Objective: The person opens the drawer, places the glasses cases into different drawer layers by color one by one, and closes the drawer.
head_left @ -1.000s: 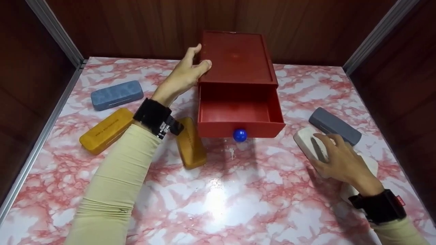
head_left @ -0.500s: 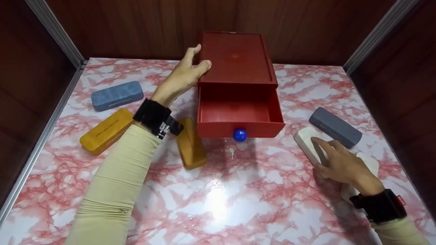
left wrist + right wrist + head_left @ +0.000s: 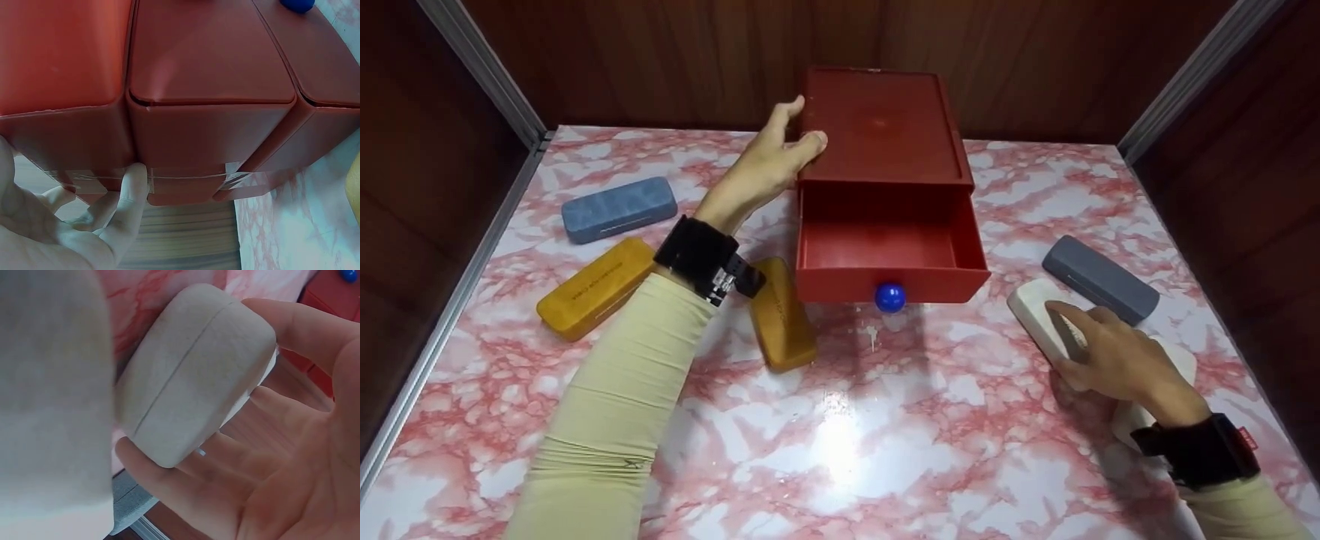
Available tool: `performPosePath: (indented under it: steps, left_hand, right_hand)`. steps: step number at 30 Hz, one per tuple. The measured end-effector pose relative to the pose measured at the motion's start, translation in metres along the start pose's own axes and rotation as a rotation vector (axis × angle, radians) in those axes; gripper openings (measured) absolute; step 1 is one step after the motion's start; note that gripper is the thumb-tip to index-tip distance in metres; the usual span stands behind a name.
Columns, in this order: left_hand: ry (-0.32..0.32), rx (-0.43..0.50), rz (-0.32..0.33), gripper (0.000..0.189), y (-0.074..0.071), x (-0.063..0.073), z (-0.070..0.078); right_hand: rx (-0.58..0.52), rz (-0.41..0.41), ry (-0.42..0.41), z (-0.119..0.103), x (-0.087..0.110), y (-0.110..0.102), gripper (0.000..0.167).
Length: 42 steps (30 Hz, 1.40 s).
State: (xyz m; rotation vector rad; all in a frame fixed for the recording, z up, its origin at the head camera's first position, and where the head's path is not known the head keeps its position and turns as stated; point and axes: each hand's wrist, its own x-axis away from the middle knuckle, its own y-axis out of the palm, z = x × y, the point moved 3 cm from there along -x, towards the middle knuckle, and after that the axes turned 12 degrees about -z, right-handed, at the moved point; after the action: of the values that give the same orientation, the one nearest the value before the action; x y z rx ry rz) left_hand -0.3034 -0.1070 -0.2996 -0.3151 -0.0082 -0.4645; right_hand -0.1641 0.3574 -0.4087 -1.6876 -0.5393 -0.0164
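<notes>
At the back centre stands a red drawer unit [image 3: 881, 127] with its top drawer [image 3: 885, 240] pulled out. My left hand [image 3: 769, 161] holds the unit's left side, thumb over the top edge. In the left wrist view, bent fingers [image 3: 134, 194] touch the taped side near the joint between two tiers. My right hand [image 3: 1117, 356] grips a white eyeglass case [image 3: 1042, 311] on the right, thumb and fingers around its sides. The right wrist view shows this case [image 3: 197, 377] between thumb and fingers, its seam facing the camera.
Another white case [image 3: 1174, 360] lies partly under the right wrist. A grey case [image 3: 1099, 277] is just behind the right hand. On the left lie a blue case [image 3: 619, 210] and two yellow cases, one angled [image 3: 592, 289] and one by the drawer [image 3: 784, 319]. Wood-look walls enclose the marbled table.
My right index finger has shifted slightly along the white case, and the hand has settled closer around it. My left hand and the drawer unit stay where they were.
</notes>
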Motion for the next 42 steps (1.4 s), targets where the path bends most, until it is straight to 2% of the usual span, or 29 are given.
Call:
performPosePath:
  steps: [10,24,30,36,42]
  left_hand:
    - [-0.016,-0.004,-0.005,0.080,0.000,0.000,0.001]
    - [0.007,0.038,-0.004,0.080,0.001,-0.001,0.000]
    - [-0.003,0.021,-0.007,0.080,0.001,0.000,0.002]
    - [-0.010,0.036,-0.009,0.080,0.001,0.000,0.002]
    - [-0.026,-0.013,-0.008,0.081,0.000,0.002,0.002]
  right_hand:
    - [-0.010,0.105,-0.031,-0.006,0.007,-0.015,0.079]
    - [0.003,0.241,-0.064,-0.034,0.012,-0.059,0.081]
    - [0.030,0.303,-0.093,-0.048,0.017,-0.079,0.080]
    - [0.061,0.307,-0.067,-0.059,0.019,-0.098,0.079]
    - [0.090,0.340,-0.067,-0.071,0.023,-0.118,0.077]
